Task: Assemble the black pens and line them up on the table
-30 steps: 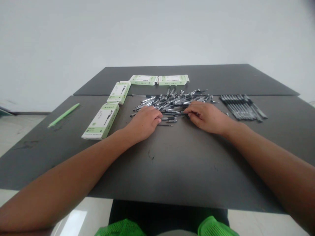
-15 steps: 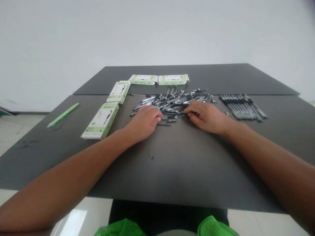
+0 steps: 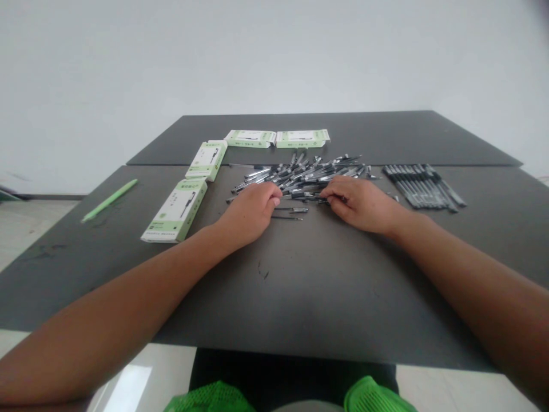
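A heap of clear and black pens (image 3: 317, 170) lies mid-table, just beyond both hands. At its near left edge is my left hand (image 3: 251, 210), thumb and fingers pinched around the end of a pen (image 3: 295, 195) that points toward the right hand. My right hand (image 3: 358, 201) rests at the heap's near right side with its fingertips pressed together. What they grip is too small and hidden to make out. In front of the heap, between the hands, lie a thin pen refill (image 3: 289, 218) and a short clear-and-black pen part (image 3: 299, 210).
To the right, several pens lie in a neat row (image 3: 422, 187). Green-and-white pen boxes (image 3: 178, 210) stand to the left and more boxes (image 3: 302, 137) at the back. A light green pen (image 3: 110, 200) lies far left on the dark table (image 3: 309, 297).
My left hand has shifted slightly up, and the pen at its fingertips has moved away from me toward the heap. My right hand has stayed in place.
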The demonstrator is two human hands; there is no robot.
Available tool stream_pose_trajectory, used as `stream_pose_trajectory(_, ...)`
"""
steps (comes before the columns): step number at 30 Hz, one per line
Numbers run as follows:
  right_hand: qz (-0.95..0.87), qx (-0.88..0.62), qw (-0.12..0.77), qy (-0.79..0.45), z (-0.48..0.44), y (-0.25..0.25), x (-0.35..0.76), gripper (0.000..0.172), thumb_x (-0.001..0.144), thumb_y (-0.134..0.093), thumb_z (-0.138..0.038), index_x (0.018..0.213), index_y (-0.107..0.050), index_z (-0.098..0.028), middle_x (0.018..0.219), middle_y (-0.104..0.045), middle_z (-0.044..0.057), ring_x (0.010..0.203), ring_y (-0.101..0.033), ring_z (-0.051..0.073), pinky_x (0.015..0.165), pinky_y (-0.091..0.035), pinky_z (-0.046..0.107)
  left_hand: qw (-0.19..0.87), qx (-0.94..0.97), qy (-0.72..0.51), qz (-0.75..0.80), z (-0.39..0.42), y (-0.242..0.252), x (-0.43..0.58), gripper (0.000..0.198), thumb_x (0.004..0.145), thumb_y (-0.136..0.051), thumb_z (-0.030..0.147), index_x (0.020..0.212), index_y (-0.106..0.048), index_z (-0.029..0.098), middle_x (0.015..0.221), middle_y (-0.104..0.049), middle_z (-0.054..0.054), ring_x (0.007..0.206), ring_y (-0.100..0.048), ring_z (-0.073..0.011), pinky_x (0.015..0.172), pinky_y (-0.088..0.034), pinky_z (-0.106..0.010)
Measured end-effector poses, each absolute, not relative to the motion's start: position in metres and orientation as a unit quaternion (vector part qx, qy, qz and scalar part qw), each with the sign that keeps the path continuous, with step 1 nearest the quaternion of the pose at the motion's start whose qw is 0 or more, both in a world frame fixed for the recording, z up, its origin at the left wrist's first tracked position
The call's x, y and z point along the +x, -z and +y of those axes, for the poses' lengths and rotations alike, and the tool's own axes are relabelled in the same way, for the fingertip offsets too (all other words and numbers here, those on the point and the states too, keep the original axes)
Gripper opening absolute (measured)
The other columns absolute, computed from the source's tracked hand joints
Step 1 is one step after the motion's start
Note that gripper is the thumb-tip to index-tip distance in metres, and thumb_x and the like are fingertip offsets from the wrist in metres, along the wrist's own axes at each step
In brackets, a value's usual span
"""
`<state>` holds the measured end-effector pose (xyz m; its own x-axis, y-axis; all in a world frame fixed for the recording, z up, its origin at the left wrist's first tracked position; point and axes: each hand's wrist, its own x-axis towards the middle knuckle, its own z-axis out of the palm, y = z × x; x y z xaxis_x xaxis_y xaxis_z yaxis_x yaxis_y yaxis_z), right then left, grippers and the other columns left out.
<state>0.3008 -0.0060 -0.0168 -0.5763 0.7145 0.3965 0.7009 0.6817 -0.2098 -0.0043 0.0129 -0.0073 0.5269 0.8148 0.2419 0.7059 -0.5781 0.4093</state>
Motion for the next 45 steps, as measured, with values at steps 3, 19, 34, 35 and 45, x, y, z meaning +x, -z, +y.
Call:
stream_pose_trajectory(3, -0.889, -0.392, 0.236, -0.009, -0.006, 0.017, 0.301, 0.026, 0.096, -0.055, -0.013, 0.109, -0.078, -0.018, 0.103, -0.079, 0.013, 0.097, -0.073, 0.03, 0.089, -0.057, 0.042, 0.138, 0.86, -0.215, 0.441, 0.012, 0.007, -0.004, 0.024, 0.105, -0.05, 0.03, 0.112, -0.07, 0.019, 0.113, -0.077, -0.011, 0.109, -0.07, -0.0303, 0.103, -0.054, -0.049)
stream_pose_trajectory(19, -0.89, -0.387, 0.239, -0.03, -0.009, 0.015, 0.298, 0.026, 0.094, -0.058, -0.015, 0.11, -0.078, -0.021, 0.102, -0.078, 0.012, 0.099, -0.072, 0.031, 0.092, -0.058, 0.045, 0.152, 0.848, -0.25, 0.442, 0.012, 0.007, -0.006, 0.025, 0.107, -0.049, 0.031, 0.119, -0.067, 0.02, 0.112, -0.078, -0.009, 0.106, -0.072, -0.0278, 0.097, -0.055, -0.045)
stream_pose_trajectory(34, -0.925, -0.259, 0.247, -0.129, -0.028, -0.002, 0.275, 0.036, 0.102, -0.055, -0.011, 0.126, -0.078, -0.025, 0.124, -0.081, 0.012, 0.118, -0.073, 0.029, 0.105, -0.058, 0.049, 0.159, 0.841, -0.263, 0.445, 0.01, 0.005, -0.004, 0.026, 0.106, -0.048, 0.031, 0.119, -0.067, 0.02, 0.111, -0.078, -0.009, 0.104, -0.072, -0.027, 0.098, -0.056, -0.045)
stream_pose_trajectory(35, -0.929, -0.247, 0.235, -0.144, -0.03, -0.002, 0.272, 0.037, 0.103, -0.056, -0.011, 0.13, -0.077, -0.025, 0.131, -0.08, 0.012, 0.124, -0.072, 0.029, 0.109, -0.056, 0.05, 0.159, 0.841, -0.263, 0.445, 0.01, 0.005, -0.005, 0.026, 0.106, -0.048, 0.032, 0.119, -0.068, 0.019, 0.111, -0.078, -0.009, 0.104, -0.072, -0.027, 0.099, -0.056, -0.045)
stream_pose_trajectory(45, -0.95, -0.221, 0.176, -0.136, -0.033, 0.003, 0.263, 0.038, 0.104, -0.058, -0.012, 0.134, -0.079, -0.023, 0.148, -0.076, 0.012, 0.135, -0.068, 0.031, 0.116, -0.054, 0.054, 0.16, 0.845, -0.26, 0.438, 0.01, 0.007, -0.005, 0.027, 0.107, -0.048, 0.032, 0.12, -0.067, 0.019, 0.115, -0.078, -0.01, 0.107, -0.072, -0.0275, 0.103, -0.056, -0.047)
